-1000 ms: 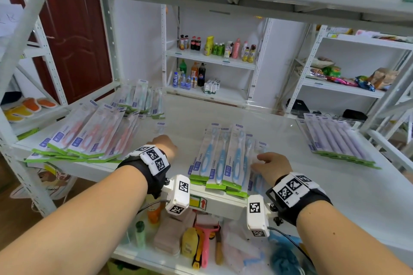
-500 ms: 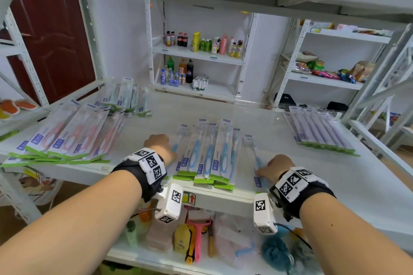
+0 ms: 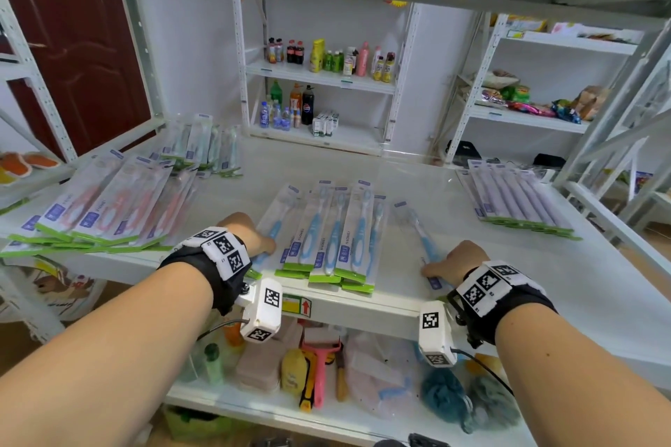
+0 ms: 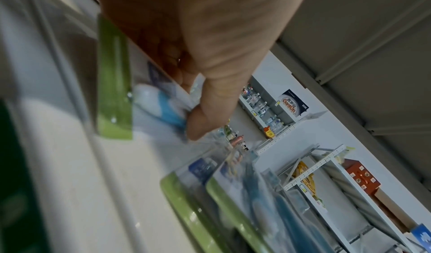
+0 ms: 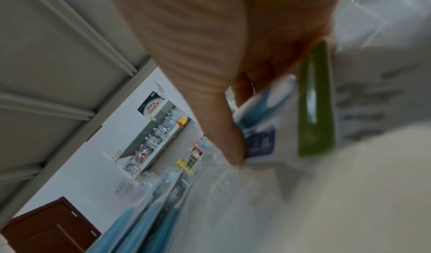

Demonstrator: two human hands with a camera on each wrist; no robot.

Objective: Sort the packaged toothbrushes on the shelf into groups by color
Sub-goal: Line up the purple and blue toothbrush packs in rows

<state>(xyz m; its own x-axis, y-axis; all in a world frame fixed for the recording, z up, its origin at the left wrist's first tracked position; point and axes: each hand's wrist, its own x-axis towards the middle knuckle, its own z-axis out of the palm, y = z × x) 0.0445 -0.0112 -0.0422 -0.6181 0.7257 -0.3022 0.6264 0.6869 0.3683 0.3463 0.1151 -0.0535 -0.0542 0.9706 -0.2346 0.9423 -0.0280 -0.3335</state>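
Listing by size, I see: white shelf (image 3: 454,287) across mid-frame; pink packs (image 3: 109,207) at left; purple packs (image 3: 515,198) at right; blue packs (image 3: 334,229) at centre; green packs (image 3: 203,145) at upper left. My left hand (image 3: 250,234) pinches the leftmost blue pack (image 3: 277,218) just beside the centre group; my right hand (image 3: 454,261) pinches a lone blue pack (image 3: 417,232), apart at centre-right.

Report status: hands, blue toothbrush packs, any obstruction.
Left hand grips a blue pack left of the blue group. Right hand grips a lone blue pack right of it. Nothing blocking.
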